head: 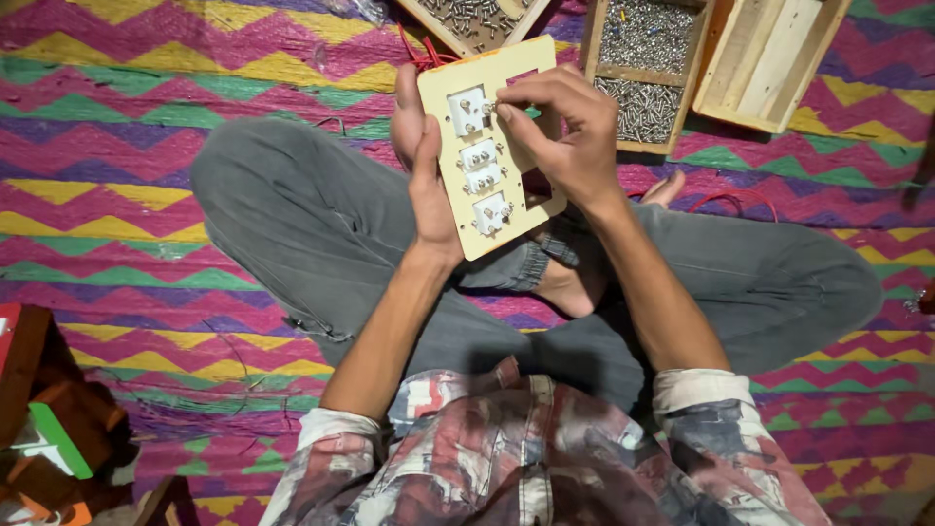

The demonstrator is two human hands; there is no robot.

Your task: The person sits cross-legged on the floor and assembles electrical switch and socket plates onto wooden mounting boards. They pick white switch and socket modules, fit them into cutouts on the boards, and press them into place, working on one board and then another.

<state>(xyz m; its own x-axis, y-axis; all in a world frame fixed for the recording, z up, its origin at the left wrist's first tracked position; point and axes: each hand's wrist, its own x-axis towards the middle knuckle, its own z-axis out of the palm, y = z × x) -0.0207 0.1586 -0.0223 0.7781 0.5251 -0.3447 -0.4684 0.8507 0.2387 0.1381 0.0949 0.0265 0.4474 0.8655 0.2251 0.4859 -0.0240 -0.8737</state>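
Nearest the camera, patterned shirt sleeves (331, 448) and crossed legs in grey trousers (292, 224) fill the lower view; the person sits on a woven mat with pink, yellow and green zigzag stripes (127, 127). A red and brown wooden object with a green strip (49, 419) lies at the lower left edge. Above the lap, the left hand (421, 161) is closed around the left edge of a pale cream rectangular switch plate (492, 156), thumb on its face, holding it tilted. Three white switch backs with metal terminals (481, 166) sit in a column on the plate. The right hand (565, 127) covers the plate's right side, thumb and forefinger pinched on a small metal part at the top switch; too small to identify. Red wires (419, 54) stick out behind the plate's top. Beyond, wooden trays of small silver screws (643, 58) rest on the mat, an unfilled wooden tray (769, 58) beside them.
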